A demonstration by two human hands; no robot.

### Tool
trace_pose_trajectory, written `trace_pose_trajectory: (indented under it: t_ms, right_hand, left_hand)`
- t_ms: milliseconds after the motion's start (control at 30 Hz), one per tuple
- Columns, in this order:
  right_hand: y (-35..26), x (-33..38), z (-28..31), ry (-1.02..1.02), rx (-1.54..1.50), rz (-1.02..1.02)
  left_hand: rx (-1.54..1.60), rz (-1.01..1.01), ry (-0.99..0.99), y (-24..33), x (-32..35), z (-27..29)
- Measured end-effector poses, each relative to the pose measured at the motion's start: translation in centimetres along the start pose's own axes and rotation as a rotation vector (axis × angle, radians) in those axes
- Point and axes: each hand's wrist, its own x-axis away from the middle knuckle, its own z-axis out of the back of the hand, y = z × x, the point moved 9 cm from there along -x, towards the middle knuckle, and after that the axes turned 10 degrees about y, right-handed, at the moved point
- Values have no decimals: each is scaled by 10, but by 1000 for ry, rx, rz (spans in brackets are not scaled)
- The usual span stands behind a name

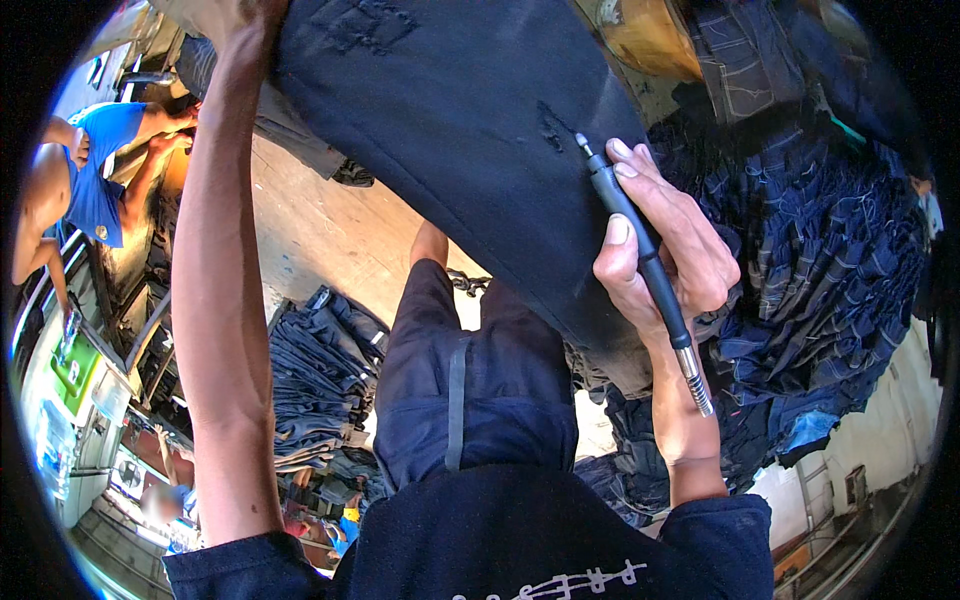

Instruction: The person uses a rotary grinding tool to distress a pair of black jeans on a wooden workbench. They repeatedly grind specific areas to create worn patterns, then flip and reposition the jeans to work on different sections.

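The right hand (665, 245) has its fingers clamped around a slim black rotary tool (640, 255) whose tip touches the dark denim garment (470, 130) at a frayed patch (the garment fills the upper middle), while the left hand (235, 15), at the garment's upper left edge, is cut off, its fingers impossible to read.

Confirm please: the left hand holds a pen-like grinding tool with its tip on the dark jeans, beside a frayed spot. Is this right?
Not quite: the right hand holds the tool, as the head view shows. Its tip does rest on the dark jeans, beside the frayed spot.
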Motion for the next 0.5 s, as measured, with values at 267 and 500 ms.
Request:
trace_pose_trajectory:
  t_ms: [267, 500]
  right_hand:
    - [5, 20, 12, 29, -79, -80]
    - [-30, 48, 0, -51, -118, 4]
  left_hand:
    - [-95, -131, 27, 8, -23, -2]
    - [-267, -175, 60, 3, -48, 3]
